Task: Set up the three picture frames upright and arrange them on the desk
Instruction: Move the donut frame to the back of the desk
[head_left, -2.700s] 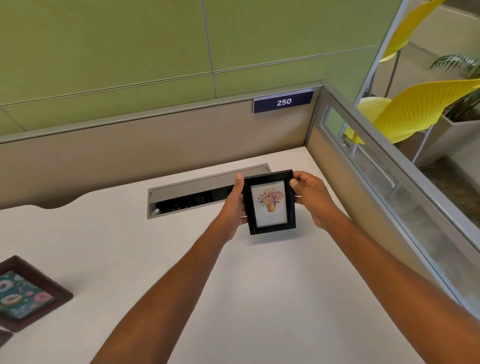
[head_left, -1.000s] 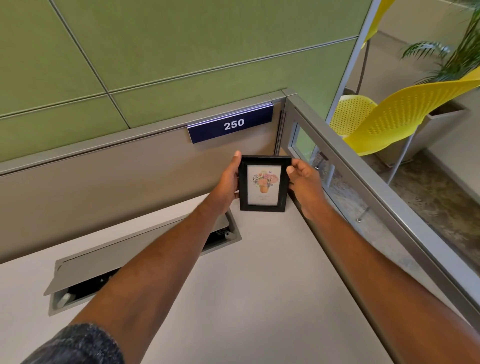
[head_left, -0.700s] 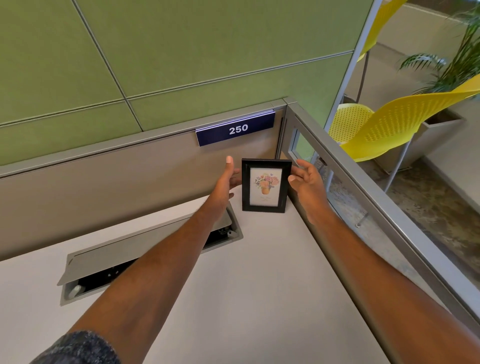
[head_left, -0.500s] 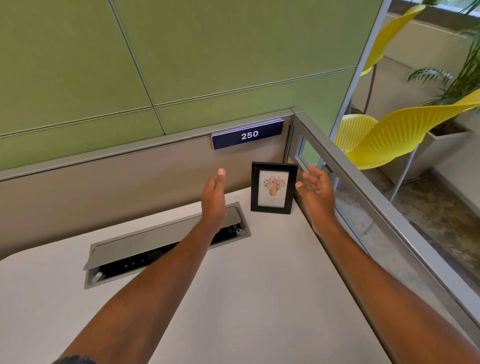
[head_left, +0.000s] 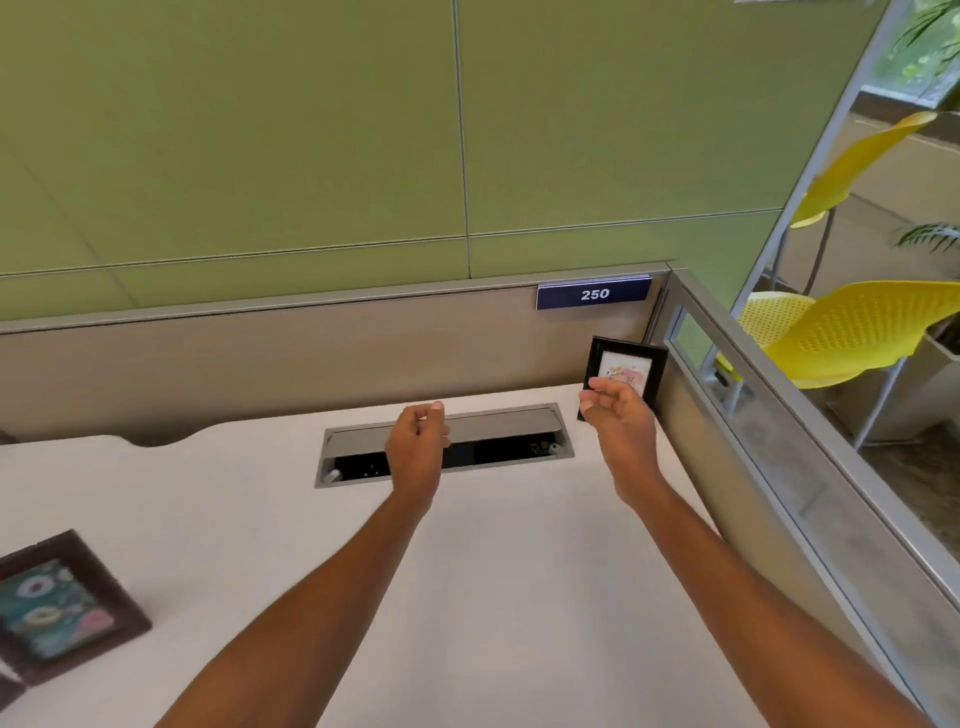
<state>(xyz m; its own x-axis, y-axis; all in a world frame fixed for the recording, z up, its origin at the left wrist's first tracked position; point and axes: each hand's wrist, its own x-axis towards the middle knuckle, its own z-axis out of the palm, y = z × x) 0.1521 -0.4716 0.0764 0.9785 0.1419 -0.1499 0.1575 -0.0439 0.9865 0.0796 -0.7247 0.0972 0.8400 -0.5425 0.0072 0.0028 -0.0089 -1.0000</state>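
Bare counter (head_left: 519, 597) is lying open across the middle and near edge. The black frame (head_left: 652, 364) is standing in the far right corner, hemmed by the back panel (head_left: 311, 358) and the glass side partition (head_left: 779, 467). The cable tray (head_left: 447, 447) is gaping along the far edge. A brown frame (head_left: 57, 608) is lying at the left edge.

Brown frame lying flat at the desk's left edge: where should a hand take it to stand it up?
Probably by its two long side rails, from above. The brown frame lies flat, face up on the desk, so only the edges offer purchase. Its left part runs out of view; both hands are empty, and the left hand is nearer.
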